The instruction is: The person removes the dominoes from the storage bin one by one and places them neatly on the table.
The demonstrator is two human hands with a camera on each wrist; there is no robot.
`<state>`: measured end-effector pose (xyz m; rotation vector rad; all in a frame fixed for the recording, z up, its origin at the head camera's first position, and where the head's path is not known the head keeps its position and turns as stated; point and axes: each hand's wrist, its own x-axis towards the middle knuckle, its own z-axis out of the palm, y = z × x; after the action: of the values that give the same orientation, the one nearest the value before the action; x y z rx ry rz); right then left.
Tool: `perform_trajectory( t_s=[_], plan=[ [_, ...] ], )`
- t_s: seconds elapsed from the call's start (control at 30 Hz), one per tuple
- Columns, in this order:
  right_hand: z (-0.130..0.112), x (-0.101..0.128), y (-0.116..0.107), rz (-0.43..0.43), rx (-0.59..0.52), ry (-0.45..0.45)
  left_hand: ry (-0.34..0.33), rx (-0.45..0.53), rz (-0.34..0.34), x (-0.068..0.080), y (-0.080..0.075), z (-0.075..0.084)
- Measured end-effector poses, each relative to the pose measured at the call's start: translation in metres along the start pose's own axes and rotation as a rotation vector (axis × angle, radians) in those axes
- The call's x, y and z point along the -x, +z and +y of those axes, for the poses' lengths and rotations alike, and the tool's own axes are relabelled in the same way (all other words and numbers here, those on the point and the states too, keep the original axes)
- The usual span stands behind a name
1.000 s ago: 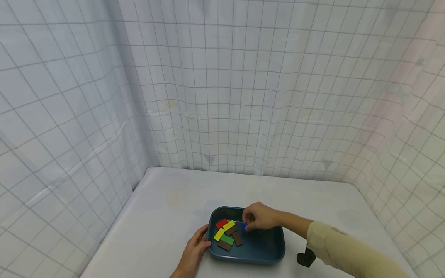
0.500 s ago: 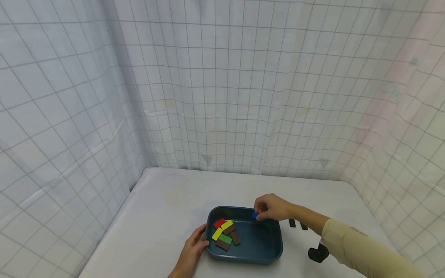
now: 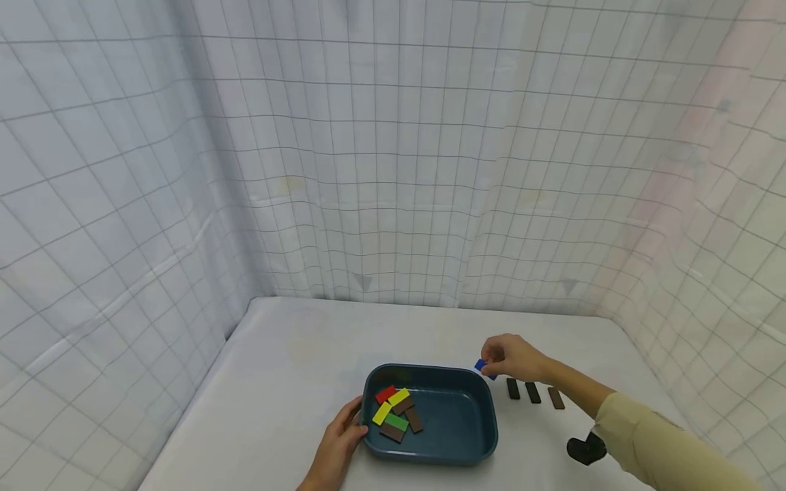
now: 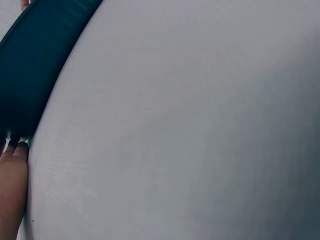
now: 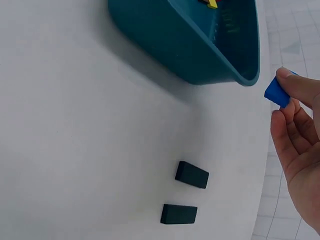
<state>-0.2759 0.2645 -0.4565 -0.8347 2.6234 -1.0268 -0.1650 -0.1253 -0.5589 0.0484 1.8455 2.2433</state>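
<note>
Landmark: tray (image 3: 491,436), dark teal, on the white table (image 3: 295,368).
Right hand (image 3: 516,358): beyond the tray's far right corner, off its rim; a second ago it was inside the tray, over the pile of tiles.
Right fingers: clamped on the blue tile (image 3: 484,367), thumb and fingertips (image 5: 300,86) pinching it; the wrist view shows the tile (image 5: 276,92) clear of the tray (image 5: 200,45) and above the table.
Blue tile: out of the tray, in the air just past its far right corner, not yet set down.
Left hand (image 3: 338,447): at the tray's near left corner, fingers curled on the rim; the wrist view shows fingertips (image 4: 15,147) against the tray wall (image 4: 35,65). Position unchanged over the last second.
Dark tiles (image 3: 533,393): three in a row on the table, right of the tray; two show in the wrist view (image 5: 192,175).
Tiles left in tray (image 3: 396,412): red, two yellow, green, brown ones, bunched at its left side.
Black object (image 3: 586,450): right of the tray near the sleeve; kind cannot be told.
Judgement: one tile is lifted out and carried toward the row; the transfer looks under way, with the bunch in the tray untouched.
</note>
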Motion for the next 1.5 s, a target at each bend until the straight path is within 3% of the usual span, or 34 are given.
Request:
perform_trajectory(
  t_s=[0.77, 1.5],
  plan=[
    [0.05, 0.036, -0.029, 0.111, -0.141, 0.144, -0.02, -0.002, 0.016, 0.0, 0.001, 0.004],
    [0.105, 0.098, -0.04, 0.257, -0.29, 0.466, -0.002, -0.003, 0.001, 0.001, 0.0, 0.003]
  ],
)
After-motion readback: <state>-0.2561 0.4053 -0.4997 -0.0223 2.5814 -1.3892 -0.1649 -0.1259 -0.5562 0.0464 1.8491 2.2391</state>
